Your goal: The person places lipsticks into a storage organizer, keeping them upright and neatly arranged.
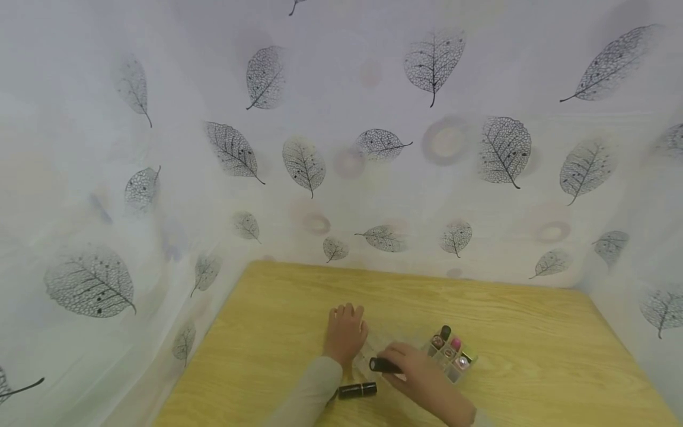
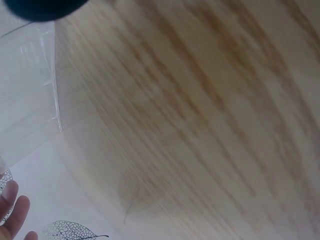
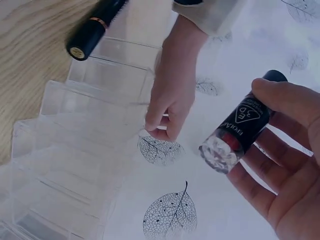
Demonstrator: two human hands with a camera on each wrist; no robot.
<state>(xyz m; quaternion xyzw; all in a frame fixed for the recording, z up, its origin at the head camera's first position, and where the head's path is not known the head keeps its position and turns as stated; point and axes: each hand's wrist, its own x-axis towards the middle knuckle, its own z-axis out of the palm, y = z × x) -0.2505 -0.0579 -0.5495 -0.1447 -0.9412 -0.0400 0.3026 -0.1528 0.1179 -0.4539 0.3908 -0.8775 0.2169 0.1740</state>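
A black lipstick tube (image 3: 245, 122) with a clear faceted end is held between the thumb and fingers of my right hand (image 1: 421, 376). That hand is above the clear compartment organizer (image 3: 95, 110), tilting the tube. My left hand (image 1: 345, 333) lies at the organizer's left end, fingers pointing forward and thumb beside its edge; whether it touches is unclear. Several lipsticks (image 1: 456, 343) stand in compartments at the organizer's right end. Close to the left forearm, a black tube with a gold ring (image 1: 357, 390) lies on the table; its blurred dark end (image 2: 45, 7) shows in the left wrist view.
The wood-grain table (image 1: 288, 308) extends on both sides of the organizer. A pale curtain-like sheet with leaf prints (image 1: 304, 166) hangs behind the table and along its sides.
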